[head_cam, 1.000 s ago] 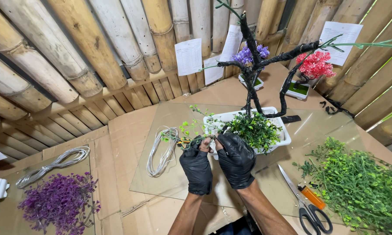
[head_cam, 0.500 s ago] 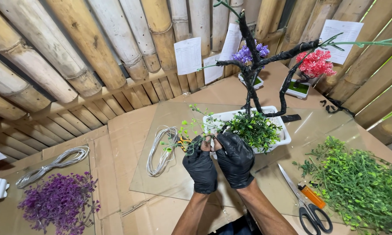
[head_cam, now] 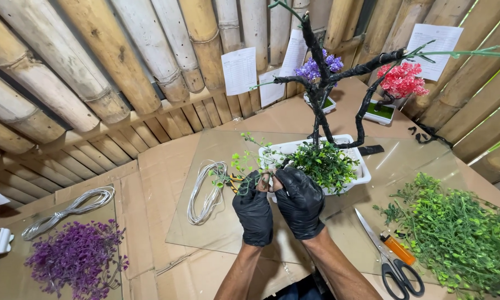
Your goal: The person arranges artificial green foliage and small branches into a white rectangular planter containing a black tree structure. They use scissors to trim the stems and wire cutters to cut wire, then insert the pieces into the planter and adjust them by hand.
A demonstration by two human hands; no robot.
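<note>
Both my hands wear black gloves and meet over a glass sheet [head_cam: 216,233]. My left hand [head_cam: 254,210] and my right hand [head_cam: 300,201] pinch a small green plastic sprig [head_cam: 249,161] between their fingertips, just in front of a white rectangular planter [head_cam: 361,172]. The planter holds green foliage [head_cam: 323,164] and a black-wrapped artificial tree [head_cam: 319,105] with bare branches. Something yellow-handled [head_cam: 234,180] lies just left of my left hand, mostly hidden.
A coil of grey wire [head_cam: 205,191] lies left of my hands, another wire coil [head_cam: 72,208] farther left. Purple sprigs [head_cam: 75,258] sit at lower left, a green sprig pile [head_cam: 455,239] at right, with scissors [head_cam: 391,261] and an orange lighter [head_cam: 398,248]. Bamboo poles [head_cam: 122,61] lean behind.
My hands have stayed almost in place at the planter's front edge, fingers shifting slightly on the sprig. Nothing else has moved.
</note>
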